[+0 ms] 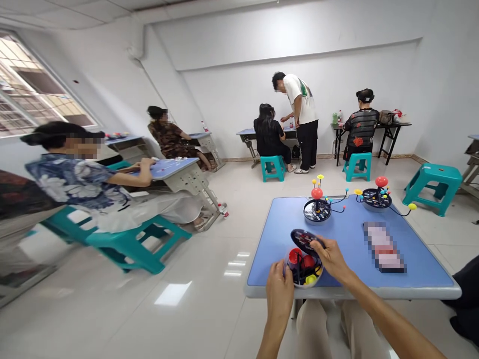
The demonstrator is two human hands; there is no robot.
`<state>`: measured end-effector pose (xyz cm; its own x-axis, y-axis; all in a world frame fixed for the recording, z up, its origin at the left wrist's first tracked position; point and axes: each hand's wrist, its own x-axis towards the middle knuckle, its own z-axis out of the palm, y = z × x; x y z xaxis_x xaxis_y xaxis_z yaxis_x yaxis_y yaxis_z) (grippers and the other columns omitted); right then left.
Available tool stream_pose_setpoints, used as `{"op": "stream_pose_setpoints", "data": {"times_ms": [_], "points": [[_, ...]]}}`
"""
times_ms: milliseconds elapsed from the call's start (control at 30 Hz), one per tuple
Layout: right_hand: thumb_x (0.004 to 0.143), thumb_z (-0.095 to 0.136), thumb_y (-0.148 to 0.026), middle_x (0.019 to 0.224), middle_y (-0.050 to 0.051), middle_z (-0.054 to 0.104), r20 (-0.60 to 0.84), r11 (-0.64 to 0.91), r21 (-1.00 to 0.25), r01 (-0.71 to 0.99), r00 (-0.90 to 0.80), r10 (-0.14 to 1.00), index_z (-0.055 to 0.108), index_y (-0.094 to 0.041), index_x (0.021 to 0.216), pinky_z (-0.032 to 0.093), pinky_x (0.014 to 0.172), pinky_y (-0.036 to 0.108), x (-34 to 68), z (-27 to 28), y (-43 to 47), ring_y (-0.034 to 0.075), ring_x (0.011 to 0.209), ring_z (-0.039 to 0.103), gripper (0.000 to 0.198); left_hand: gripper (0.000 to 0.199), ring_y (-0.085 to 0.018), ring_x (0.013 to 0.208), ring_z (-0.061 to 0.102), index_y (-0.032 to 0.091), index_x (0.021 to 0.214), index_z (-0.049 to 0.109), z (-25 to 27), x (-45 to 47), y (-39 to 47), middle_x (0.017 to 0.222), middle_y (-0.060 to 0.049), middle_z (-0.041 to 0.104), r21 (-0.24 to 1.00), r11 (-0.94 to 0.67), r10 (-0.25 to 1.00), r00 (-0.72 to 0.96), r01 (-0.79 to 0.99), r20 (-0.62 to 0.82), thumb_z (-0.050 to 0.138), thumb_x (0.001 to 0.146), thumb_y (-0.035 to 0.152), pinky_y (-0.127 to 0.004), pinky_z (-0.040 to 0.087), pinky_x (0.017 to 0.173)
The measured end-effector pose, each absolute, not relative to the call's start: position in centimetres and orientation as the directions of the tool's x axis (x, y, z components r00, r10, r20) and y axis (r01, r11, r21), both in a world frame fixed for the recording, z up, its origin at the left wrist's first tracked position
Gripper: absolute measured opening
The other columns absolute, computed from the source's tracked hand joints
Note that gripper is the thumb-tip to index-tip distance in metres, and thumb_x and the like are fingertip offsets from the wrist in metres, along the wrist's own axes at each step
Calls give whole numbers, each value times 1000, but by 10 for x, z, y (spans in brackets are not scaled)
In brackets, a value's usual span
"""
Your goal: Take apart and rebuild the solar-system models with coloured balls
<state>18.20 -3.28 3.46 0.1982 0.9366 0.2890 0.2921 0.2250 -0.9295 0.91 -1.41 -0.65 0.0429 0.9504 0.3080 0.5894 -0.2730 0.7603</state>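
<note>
At the near edge of the blue desk [288, 214], my left hand [280, 284] grips the side of a round clear container [307, 286]. Red and yellow ball-like parts [308, 262] and black curved pieces lie inside it. My right hand [332, 257] pinches the rim of a black printed disc [305, 239], tilted above the container's far side. Farther back on the desk stand two solar system models, one in the middle [317, 211] and one to the right [376, 198], with colored balls on thin black arms.
A blurred-out phone-like slab [383, 247] lies on the desk's right side. A green stool [434, 187] stands beyond it. Several people sit at other desks; one person [299, 107] stands at the back. A bottle [223, 210] is on the floor to the left.
</note>
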Motion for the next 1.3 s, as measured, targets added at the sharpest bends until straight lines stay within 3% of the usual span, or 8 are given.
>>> {"op": "stream_pose_setpoints", "data": {"times_ms": [267,400,500,700,900,1067,1167,1300], "points": [[84,45,-68,68,3,65,57,130,-986,-101,531,845,68,-14,82,45,59,26,192,41,-19,17,65,54,59,36,-27,85,63,16,95,68,-15,6,-8,90,-12,67,743,-287,941,33,605,337,38,85,32,-41,50,79],[88,36,-60,71,6,67,100,-49,-978,201,665,741,66,-13,83,45,57,27,223,29,-18,18,64,56,56,34,-25,79,63,17,94,69,-6,-12,0,90,-11,68,753,-254,941,-24,608,336,41,86,34,-38,50,73],[86,42,-48,75,8,69,133,-195,-877,440,611,780,66,-15,83,46,61,30,231,13,-19,21,70,61,41,30,-22,74,63,19,94,69,12,-15,6,89,-9,67,744,-263,928,-50,614,370,43,87,32,-33,49,67],[86,48,-28,88,9,70,115,-193,-775,602,434,893,71,-19,88,41,77,31,210,8,-25,23,87,62,24,29,-20,74,62,17,93,69,32,16,13,89,-9,66,698,-319,932,76,641,355,41,87,22,-32,48,69],[90,44,-22,97,9,70,72,-181,-786,592,378,923,73,-20,90,41,84,29,234,13,-28,21,97,60,29,30,-21,77,62,16,93,70,22,39,10,86,-9,66,681,-328,938,141,655,316,40,87,21,-32,48,71],[97,29,-39,83,9,73,5,-166,-900,403,391,920,70,-14,97,50,65,28,249,10,-26,19,72,67,48,31,-20,80,62,16,95,69,15,52,-1,87,-8,65,672,-357,930,183,648,318,39,87,19,-32,47,76],[96,27,-49,82,11,73,-21,-141,-947,289,382,924,69,-11,94,51,61,27,251,9,-26,19,71,68,56,31,-20,80,62,16,94,69,10,56,-6,86,-8,65,672,-368,927,199,643,318,38,87,18,-33,48,75],[97,22,-44,85,9,73,13,-161,-890,427,376,926,68,-13,94,47,60,25,249,11,-32,17,72,66,56,30,-19,74,62,16,96,69,8,47,0,86,-8,65,700,-350,931,146,623,336,40,87,21,-32,48,69]]}}
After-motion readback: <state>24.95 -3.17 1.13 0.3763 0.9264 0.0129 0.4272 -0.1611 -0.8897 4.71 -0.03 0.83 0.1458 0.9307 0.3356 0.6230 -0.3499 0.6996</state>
